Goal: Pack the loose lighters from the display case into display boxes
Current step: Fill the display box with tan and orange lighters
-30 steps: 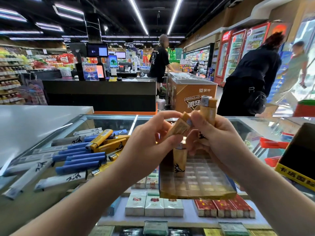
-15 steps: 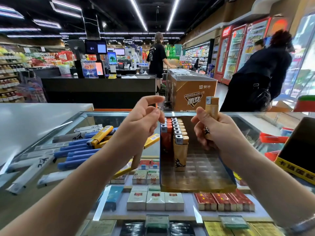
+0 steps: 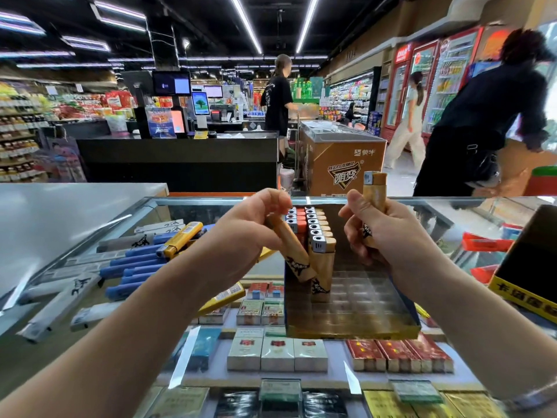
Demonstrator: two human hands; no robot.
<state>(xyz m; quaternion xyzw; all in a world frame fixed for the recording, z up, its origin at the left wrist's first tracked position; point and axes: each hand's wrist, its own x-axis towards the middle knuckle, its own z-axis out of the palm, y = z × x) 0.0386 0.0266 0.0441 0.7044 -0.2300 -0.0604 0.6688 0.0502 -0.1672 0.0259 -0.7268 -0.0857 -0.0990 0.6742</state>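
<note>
Loose lighters [image 3: 141, 263], blue, yellow and grey, lie flat in a heap on the glass counter [image 3: 90, 224] at the left, well apart from the work in hand. They appear light, rigid and smooth-shelled, so likely slippery; a pinch across the flat faces near the metal head looks the surest hold.

The left hand [image 3: 241, 233] pinches a tan lighter [image 3: 294, 254] at its upper end, tilted, its base down at the tray slots beside the row already standing.

The display box [image 3: 355, 315], a gold tray of small compartments, rests on the glass; tan lighters and a few red ones stand upright at its far left, the rest vacant. Judged thin-walled and easily shifted by a hard push.

The right hand [image 3: 388, 236] is closed round another tan lighter [image 3: 374, 191], upright, above the tray.
</note>
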